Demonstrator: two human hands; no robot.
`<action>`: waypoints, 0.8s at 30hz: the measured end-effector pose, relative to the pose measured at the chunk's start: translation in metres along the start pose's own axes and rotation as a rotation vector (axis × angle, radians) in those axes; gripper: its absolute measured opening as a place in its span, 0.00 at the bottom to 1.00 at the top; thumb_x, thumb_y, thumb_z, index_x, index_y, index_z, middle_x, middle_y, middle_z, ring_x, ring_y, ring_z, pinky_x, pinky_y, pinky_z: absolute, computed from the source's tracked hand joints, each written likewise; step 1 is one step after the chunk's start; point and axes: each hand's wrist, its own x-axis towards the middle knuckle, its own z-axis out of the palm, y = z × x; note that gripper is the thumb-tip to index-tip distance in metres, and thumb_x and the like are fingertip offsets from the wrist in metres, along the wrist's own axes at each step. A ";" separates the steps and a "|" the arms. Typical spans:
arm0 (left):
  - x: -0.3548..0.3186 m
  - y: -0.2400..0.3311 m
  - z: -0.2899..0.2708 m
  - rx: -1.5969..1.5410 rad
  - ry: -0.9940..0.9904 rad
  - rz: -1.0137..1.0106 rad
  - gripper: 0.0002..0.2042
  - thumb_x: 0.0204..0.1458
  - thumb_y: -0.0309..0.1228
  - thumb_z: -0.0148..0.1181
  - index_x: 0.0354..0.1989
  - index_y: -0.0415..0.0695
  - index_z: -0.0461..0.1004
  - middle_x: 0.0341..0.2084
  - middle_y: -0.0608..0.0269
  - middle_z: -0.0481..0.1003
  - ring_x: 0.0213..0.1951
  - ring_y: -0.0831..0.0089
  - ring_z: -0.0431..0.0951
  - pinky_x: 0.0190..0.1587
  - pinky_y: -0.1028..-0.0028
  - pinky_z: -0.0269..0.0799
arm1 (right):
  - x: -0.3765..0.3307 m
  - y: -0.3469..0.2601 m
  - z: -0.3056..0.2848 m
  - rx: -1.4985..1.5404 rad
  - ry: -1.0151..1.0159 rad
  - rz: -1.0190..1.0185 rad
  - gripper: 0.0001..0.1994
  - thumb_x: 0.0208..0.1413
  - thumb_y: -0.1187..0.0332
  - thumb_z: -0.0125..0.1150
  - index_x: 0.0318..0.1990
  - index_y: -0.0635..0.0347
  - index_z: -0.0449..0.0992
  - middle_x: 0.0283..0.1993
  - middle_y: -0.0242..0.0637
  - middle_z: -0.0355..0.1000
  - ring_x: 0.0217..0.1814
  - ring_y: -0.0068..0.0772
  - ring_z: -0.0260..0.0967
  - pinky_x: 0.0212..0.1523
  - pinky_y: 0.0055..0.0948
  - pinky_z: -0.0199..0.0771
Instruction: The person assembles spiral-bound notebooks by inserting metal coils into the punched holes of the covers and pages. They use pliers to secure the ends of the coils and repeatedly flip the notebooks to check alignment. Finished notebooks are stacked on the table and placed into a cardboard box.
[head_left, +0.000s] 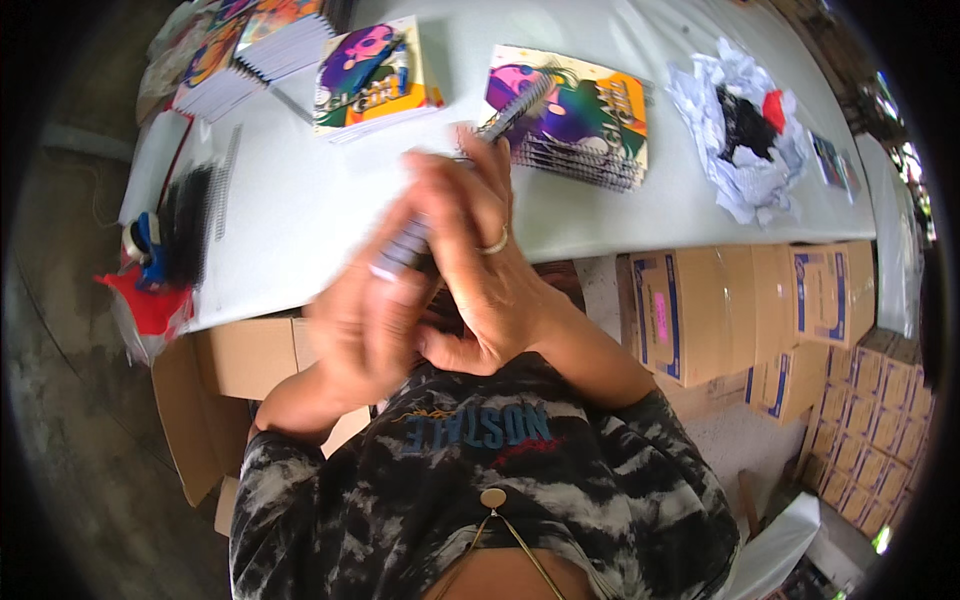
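Note:
In front of my chest I hold a spiral-bound notebook (520,107) almost edge-on, its dark coil facing up. My right hand (480,230), with a ring on one finger, wraps over its middle and hides much of it. My left hand (365,315) closes around the near end, its fingers smeared by motion. Beyond my hands lies a stack of spiral notebooks (580,125) with colourful illustrated covers. To its left is a pile of similar covered pages (370,75), with a blue-and-white pen-like tool (402,68) on top.
More stacked notebooks (265,50) stand at the far left of the white table (300,220). Loose black coils (190,225) and a blue tape dispenser (148,250) lie at its left edge. Crumpled paper (745,185) sits at right. Cardboard boxes (705,310) stand below the table.

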 end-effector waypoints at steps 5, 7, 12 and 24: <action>0.018 -0.027 0.004 -0.493 0.192 -0.446 0.09 0.52 0.26 0.55 0.38 0.34 0.74 0.30 0.63 0.76 0.31 0.81 0.73 0.36 0.81 0.69 | 0.012 0.004 -0.031 -0.103 -0.210 0.594 0.12 0.57 0.61 0.48 0.34 0.57 0.76 0.19 0.42 0.70 0.20 0.42 0.68 0.28 0.34 0.67; 0.020 -0.044 0.007 -0.556 0.139 -0.547 0.08 0.50 0.26 0.58 0.37 0.35 0.74 0.30 0.63 0.76 0.31 0.81 0.73 0.37 0.81 0.69 | 0.004 0.019 -0.036 0.222 -0.224 0.865 0.08 0.53 0.66 0.54 0.31 0.60 0.75 0.22 0.38 0.72 0.21 0.27 0.68 0.23 0.27 0.68; 0.034 -0.060 0.004 -0.595 -0.042 -0.440 0.05 0.47 0.19 0.56 0.33 0.38 0.73 0.26 0.67 0.74 0.29 0.84 0.72 0.36 0.82 0.68 | -0.007 0.025 -0.024 0.514 0.079 0.884 0.08 0.40 0.83 0.64 0.26 0.66 0.70 0.25 0.34 0.73 0.28 0.17 0.68 0.28 0.18 0.68; 0.080 -0.041 -0.005 0.240 0.359 0.038 0.23 0.46 0.35 0.62 0.48 0.37 0.64 0.38 0.60 0.70 0.45 0.73 0.69 0.45 0.73 0.65 | -0.001 0.036 -0.044 0.449 0.830 0.385 0.21 0.50 0.81 0.54 0.52 0.63 0.58 0.44 0.39 0.66 0.40 0.23 0.67 0.40 0.25 0.71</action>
